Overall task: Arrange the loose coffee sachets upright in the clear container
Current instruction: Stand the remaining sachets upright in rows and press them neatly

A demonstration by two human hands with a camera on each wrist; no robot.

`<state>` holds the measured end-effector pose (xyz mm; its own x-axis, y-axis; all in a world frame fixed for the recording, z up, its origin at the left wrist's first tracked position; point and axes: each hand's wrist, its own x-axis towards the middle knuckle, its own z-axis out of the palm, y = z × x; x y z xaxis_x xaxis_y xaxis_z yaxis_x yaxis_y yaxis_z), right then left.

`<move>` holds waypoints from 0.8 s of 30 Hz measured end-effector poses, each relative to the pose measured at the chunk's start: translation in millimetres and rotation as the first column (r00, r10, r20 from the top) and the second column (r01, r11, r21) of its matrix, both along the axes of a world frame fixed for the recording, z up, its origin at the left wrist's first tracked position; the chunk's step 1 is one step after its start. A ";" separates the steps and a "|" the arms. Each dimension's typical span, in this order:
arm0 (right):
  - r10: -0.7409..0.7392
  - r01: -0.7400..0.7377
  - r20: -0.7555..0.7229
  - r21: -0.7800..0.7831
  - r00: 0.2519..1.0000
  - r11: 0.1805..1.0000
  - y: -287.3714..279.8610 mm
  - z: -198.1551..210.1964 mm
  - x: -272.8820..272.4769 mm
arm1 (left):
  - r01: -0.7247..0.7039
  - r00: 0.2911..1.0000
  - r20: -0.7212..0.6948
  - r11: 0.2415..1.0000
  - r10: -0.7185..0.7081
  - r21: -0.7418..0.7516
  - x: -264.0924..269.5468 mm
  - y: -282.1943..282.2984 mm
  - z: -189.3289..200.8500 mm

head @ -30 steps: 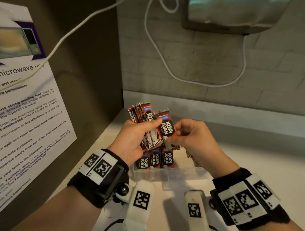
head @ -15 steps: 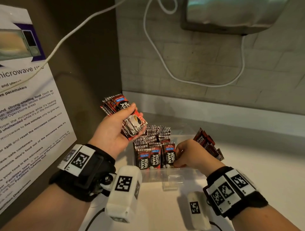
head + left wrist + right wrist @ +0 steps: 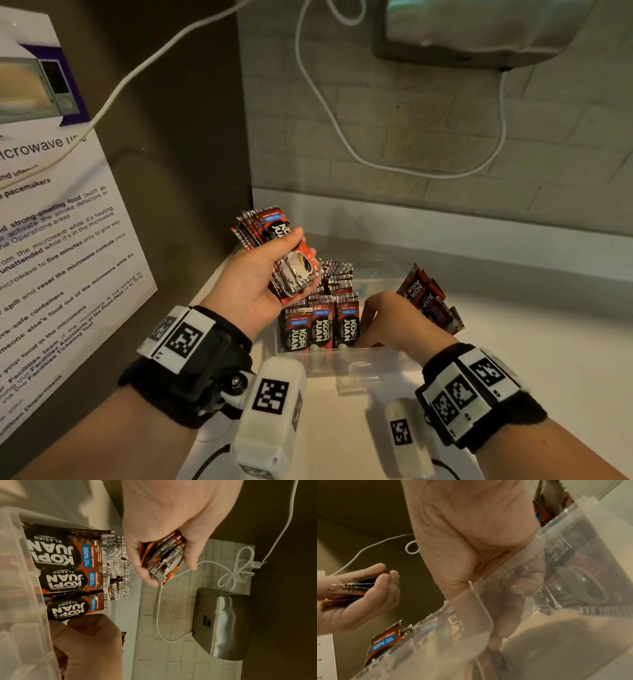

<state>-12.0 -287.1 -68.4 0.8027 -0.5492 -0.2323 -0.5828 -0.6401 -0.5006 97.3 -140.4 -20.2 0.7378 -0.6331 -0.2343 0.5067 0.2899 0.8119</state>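
Note:
My left hand (image 3: 289, 265) grips a fanned bundle of red-and-black coffee sachets (image 3: 274, 222) above the left end of the clear container (image 3: 342, 363). The same bundle (image 3: 163, 553) shows between thumb and fingers in the left wrist view. Several sachets (image 3: 322, 329) stand upright in rows in the container's left half. My right hand (image 3: 376, 325) reaches down inside the container beside those rows, its fingers (image 3: 527, 580) curled around a sachet that is mostly hidden. More sachets (image 3: 424, 298) lean against the container's right side.
A microwave-use poster (image 3: 68, 240) hangs on the wall at left. A metal wall unit (image 3: 479, 31) with a looping white cable (image 3: 342, 137) is mounted above. The container sits in the corner of a white counter (image 3: 513, 359), with the wall close behind it.
A second ago both hands met at the bundle and my right hand pinched one sachet off. The left hand then moved up and left, and the right hand went down into the container.

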 end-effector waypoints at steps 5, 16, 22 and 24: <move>-0.130 0.111 0.215 0.101 0.968 0.989 -6.1 9.0 -10.0 | 0.067 0.998 -0.004 0.998 -0.067 -0.002 -8.0 -2.0 -2.1; -0.159 -0.143 0.659 0.379 0.735 0.914 23.5 60.9 -13.0 | 0.332 0.928 0.126 0.931 -0.351 0.149 -25.9 -11.7 -9.4; -0.147 -0.125 0.616 0.377 0.774 0.918 18.3 60.5 -12.2 | 0.349 0.920 0.135 0.926 -0.368 0.142 -25.8 -12.4 -5.4; -0.139 -0.110 0.589 0.367 0.796 0.924 16.5 61.1 -12.5 | 0.325 0.923 0.159 0.932 -0.350 0.161 -25.3 -12.8 -4.7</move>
